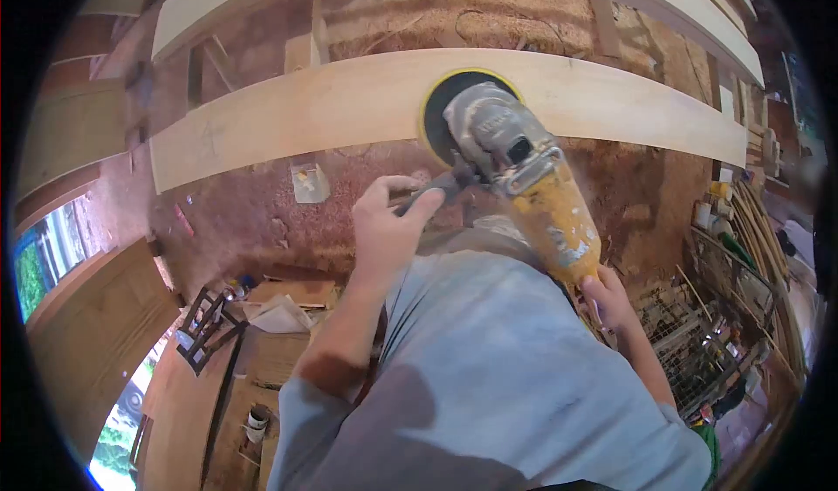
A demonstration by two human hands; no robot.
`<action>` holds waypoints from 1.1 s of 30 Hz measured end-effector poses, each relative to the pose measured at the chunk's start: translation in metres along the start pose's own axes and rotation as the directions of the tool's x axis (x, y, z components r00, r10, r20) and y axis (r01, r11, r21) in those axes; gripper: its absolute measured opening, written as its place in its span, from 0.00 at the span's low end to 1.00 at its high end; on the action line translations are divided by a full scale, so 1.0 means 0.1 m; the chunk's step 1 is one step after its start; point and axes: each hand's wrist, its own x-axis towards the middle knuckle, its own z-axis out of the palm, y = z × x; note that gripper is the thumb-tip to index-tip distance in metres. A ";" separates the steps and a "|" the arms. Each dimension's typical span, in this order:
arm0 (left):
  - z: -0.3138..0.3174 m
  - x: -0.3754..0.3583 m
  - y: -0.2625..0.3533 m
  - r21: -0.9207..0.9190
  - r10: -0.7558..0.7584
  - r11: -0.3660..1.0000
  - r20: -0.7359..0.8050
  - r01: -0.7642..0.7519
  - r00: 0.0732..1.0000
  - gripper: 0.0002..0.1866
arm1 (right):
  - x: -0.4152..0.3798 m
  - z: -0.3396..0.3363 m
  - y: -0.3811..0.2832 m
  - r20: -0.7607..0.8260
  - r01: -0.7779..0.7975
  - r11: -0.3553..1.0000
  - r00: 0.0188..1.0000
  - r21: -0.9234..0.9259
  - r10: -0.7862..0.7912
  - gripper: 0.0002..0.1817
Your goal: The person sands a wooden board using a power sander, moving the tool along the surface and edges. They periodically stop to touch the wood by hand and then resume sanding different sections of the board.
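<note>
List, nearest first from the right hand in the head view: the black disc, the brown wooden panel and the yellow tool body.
1. Yellow tool body: its rear end is in the right hand.
2. Black disc: at the tool's far end, over the pale board.
3. Brown wooden panel: away at the lower left.

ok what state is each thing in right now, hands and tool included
Long pale board, bare wood, face up
Yellow sander, held two-handed, scuffed; running or not, can't tell
Black disc, on the sander, overlapping the board's near edge
Left hand, closed around the side handle
Right hand, closed around the sander's rear end
Floor, strewn with sawdust
</note>
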 end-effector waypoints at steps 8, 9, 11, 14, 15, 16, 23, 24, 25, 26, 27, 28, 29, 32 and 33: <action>-1.32 0.00 -0.43 0.082 -0.046 0.995 -0.097 0.054 0.994 0.16 | 0.36 0.98 -0.43 0.175 0.125 0.934 0.982 -0.335 -0.069 0.35; -1.53 0.00 -0.53 0.071 -0.083 0.993 -0.128 0.093 0.988 0.15 | 0.39 1.12 -0.57 0.190 0.126 0.910 0.980 -0.394 -0.054 0.35; -1.79 -0.04 -0.52 -0.003 -0.162 0.987 -0.144 0.164 0.976 0.15 | 0.41 1.40 -0.88 0.221 0.149 0.827 0.975 -0.541 -0.031 0.37; -2.11 0.01 -0.69 -0.066 -0.185 0.982 -0.199 0.176 0.962 0.13 | 0.65 1.64 -0.93 0.224 0.226 0.761 0.969 -0.608 -0.109 0.45; -2.20 0.04 -0.78 -0.062 -0.175 0.984 -0.174 0.166 0.969 0.13 | 0.69 1.70 -1.02 0.242 0.209 0.738 0.968 -0.641 -0.064 0.46; -2.27 0.06 -0.82 -0.024 -0.222 0.975 -0.212 0.222 0.952 0.13 | 0.71 1.70 -1.05 0.266 0.198 0.712 0.964 -0.674 -0.017 0.47; -1.94 0.16 -0.28 0.180 -0.293 0.934 -0.112 0.310 0.949 0.21 | 0.54 1.36 -0.96 0.268 0.254 0.767 0.957 -0.589 -0.112 0.44; -1.76 0.21 -0.31 0.185 -0.293 0.933 -0.111 0.310 0.950 0.21 | 0.54 1.18 -0.83 0.244 0.257 0.789 0.960 -0.558 -0.140 0.43; -1.59 0.27 -0.37 0.250 -0.184 0.949 -0.058 0.193 0.981 0.19 | 0.49 1.01 -0.74 0.217 0.261 0.808 0.961 -0.527 -0.169 0.43; -1.41 0.28 -0.37 0.307 -0.077 0.949 -0.001 0.074 0.997 0.18 | 0.38 0.84 -0.66 0.218 0.261 0.810 0.961 -0.525 -0.169 0.43; -1.15 0.26 -0.18 0.279 -0.056 0.959 0.048 0.041 0.997 0.16 | 0.27 0.71 -0.60 0.139 0.222 0.860 0.974 -0.460 -0.177 0.42; -0.84 0.23 0.03 0.254 -0.036 0.967 0.093 0.011 0.995 0.16 | 0.17 0.56 -0.53 0.066 0.188 0.903 0.982 -0.386 -0.176 0.41; -0.57 0.21 0.12 0.283 -0.003 0.959 0.106 -0.028 0.994 0.16 | 0.11 0.41 -0.41 0.077 0.191 0.905 0.982 -0.381 -0.175 0.41; 0.05 0.34 0.32 0.362 -0.042 0.931 0.256 -0.055 0.966 0.17 | 0.01 -0.03 -0.04 0.007 0.251 0.928 0.966 -0.275 -0.259 0.38; 0.26 0.39 0.39 0.374 -0.097 0.927 0.295 -0.021 0.950 0.18 | -0.03 -0.16 0.07 -0.049 0.180 0.971 0.981 -0.157 -0.190 0.36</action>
